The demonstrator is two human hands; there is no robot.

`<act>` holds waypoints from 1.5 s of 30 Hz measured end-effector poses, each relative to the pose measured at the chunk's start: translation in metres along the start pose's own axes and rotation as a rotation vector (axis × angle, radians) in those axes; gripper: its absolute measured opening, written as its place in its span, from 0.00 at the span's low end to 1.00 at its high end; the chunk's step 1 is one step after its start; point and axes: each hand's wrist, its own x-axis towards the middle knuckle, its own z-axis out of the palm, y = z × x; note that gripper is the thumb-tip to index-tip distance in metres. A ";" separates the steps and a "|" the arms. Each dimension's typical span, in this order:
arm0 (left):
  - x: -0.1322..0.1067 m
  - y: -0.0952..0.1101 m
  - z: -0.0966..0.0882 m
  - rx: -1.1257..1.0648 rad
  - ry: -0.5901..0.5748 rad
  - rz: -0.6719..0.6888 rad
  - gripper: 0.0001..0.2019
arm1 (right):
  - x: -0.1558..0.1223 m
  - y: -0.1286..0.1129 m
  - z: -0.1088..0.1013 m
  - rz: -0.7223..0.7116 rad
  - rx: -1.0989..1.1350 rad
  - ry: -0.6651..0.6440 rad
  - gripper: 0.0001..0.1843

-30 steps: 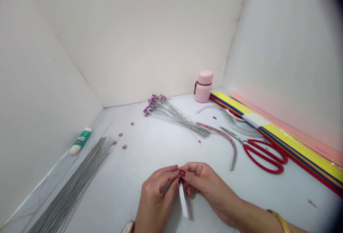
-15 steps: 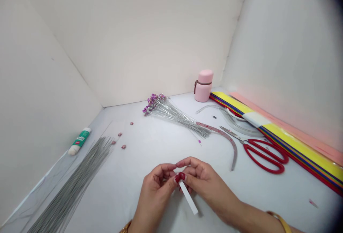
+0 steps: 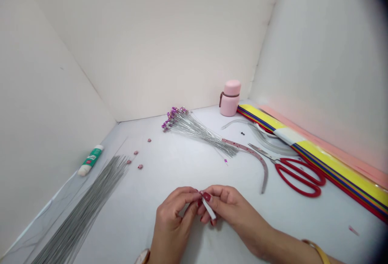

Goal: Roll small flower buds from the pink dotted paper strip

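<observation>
Together, left hand (image 3: 172,215) and right hand (image 3: 227,207) pinch a narrow white paper strip (image 3: 209,209) (upper end hidden).

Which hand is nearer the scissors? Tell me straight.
Right. The right hand is nearer, to the left of the scissors in view and not touching them. The left hand is farther, beyond the right hand on the same side. Both pinch the paper strip.

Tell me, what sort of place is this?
It looks like a paper-craft workspace. The left hand and right hand pinch a white paper strip, and nearby lie red-handled scissors, a glue stick and stacked coloured paper strips.
</observation>
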 end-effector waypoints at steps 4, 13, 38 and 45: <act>0.001 0.001 0.002 -0.099 -0.023 -0.097 0.08 | 0.002 0.001 -0.002 -0.031 -0.015 0.032 0.15; 0.005 0.000 0.011 -0.554 -0.024 -0.556 0.07 | 0.005 0.008 -0.006 -0.004 -0.120 0.021 0.16; 0.004 -0.003 0.004 -0.203 -0.011 -0.210 0.06 | 0.005 0.011 -0.007 0.018 -0.063 0.032 0.12; 0.002 -0.003 0.008 -0.353 0.053 -0.477 0.07 | 0.004 0.008 -0.005 0.068 -0.082 0.045 0.08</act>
